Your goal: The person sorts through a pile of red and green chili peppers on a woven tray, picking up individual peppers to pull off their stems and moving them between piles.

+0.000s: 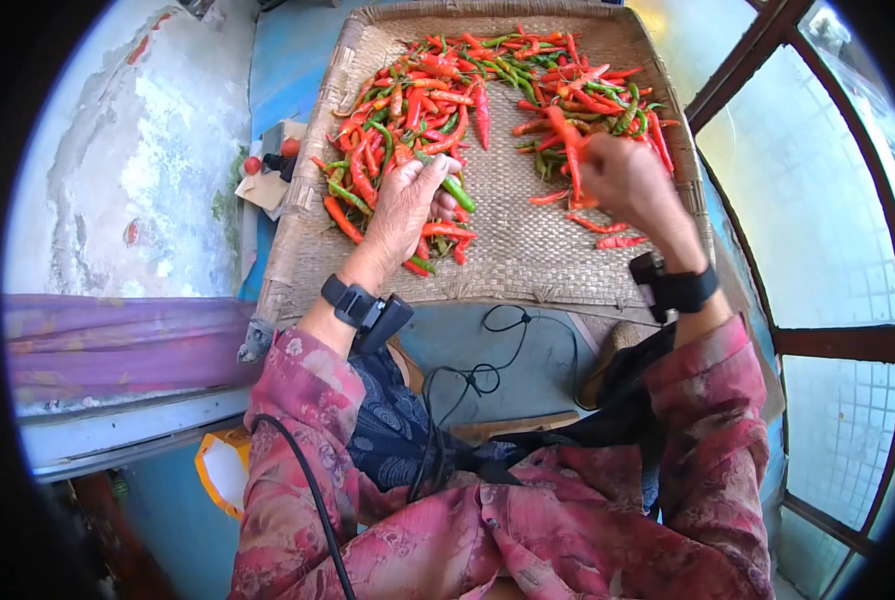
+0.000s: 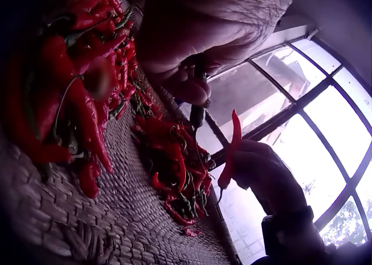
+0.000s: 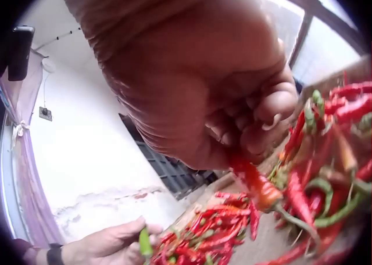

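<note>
My left hand (image 1: 399,208) grips a green chili pepper (image 1: 458,194) between thumb and fingers, over the near end of the left heap. In the right wrist view that green chili (image 3: 145,242) sticks up from the hand. My right hand (image 1: 629,182) pinches a red chili pepper (image 3: 256,185) by one end, its stem pointing away from the fingers. It hovers at the near side of the right heap. Mostly red chilies with some green ones form the left heap (image 1: 363,178) and the smaller right heap (image 1: 607,98) on a woven tray (image 1: 507,262).
The tray's raised rim (image 1: 302,190) runs along its sides. A few loose red chilies (image 1: 597,225) lie near the right hand. Framed windows (image 1: 827,200) stand on the right, a peeling wall (image 1: 137,180) on the left. A black cable (image 1: 467,375) hangs below the tray.
</note>
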A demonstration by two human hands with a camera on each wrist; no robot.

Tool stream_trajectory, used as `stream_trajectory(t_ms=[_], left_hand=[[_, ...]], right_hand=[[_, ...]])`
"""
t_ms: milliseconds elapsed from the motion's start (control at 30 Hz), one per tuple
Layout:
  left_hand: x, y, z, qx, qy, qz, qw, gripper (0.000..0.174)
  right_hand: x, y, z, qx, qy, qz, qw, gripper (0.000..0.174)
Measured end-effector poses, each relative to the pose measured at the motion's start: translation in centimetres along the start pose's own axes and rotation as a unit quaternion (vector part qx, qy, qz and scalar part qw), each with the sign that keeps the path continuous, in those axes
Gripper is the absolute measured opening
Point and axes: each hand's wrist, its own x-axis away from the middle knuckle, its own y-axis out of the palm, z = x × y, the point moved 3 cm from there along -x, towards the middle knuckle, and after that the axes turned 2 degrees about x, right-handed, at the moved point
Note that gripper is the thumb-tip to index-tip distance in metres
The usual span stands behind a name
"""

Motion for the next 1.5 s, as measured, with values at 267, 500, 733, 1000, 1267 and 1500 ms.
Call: stream_trajectory(t_ms=[267,500,733,1000,1267,1500], left_hand=[[-0.3,1.1,-0.6,0.074,-0.017,-0.061,0.995,0.035],[0.3,2.5,-0.5,0.040,-0.008,-0.090,0.995,0.021],[0.1,-1.3,1.4,-0.186,0.066,0.018,0.980,0.018],[1.4,-0.6,-2.3,-0.735,0.242,-0.078,0.629,0.017],[1.6,2.8,0.6,-0.494,0.239,-0.073,0.833,0.019],[0.2,0.7,1.9,-0.472,0.277,-0.005,0.837,0.021]], right_hand=[[0.7,-1.4,-1.0,-0.109,0.015,0.055,0.992,0.025],[2.1,4.0,-5.9,-0.213,-0.131,-0.048,0.967,0.025],[0.0,0.4,-1.4,-0.111,-0.061,0.040,0.991,0.017],[0.4,-3.2,2.9,0.201,-0.003,0.107,0.974,0.018],[2.8,3.3,-6.2,-0.246,-0.140,-0.024,0.959,0.030],[0.8,1.9,-4.4,-0.252,-0.094,0.054,0.962,0.007]])
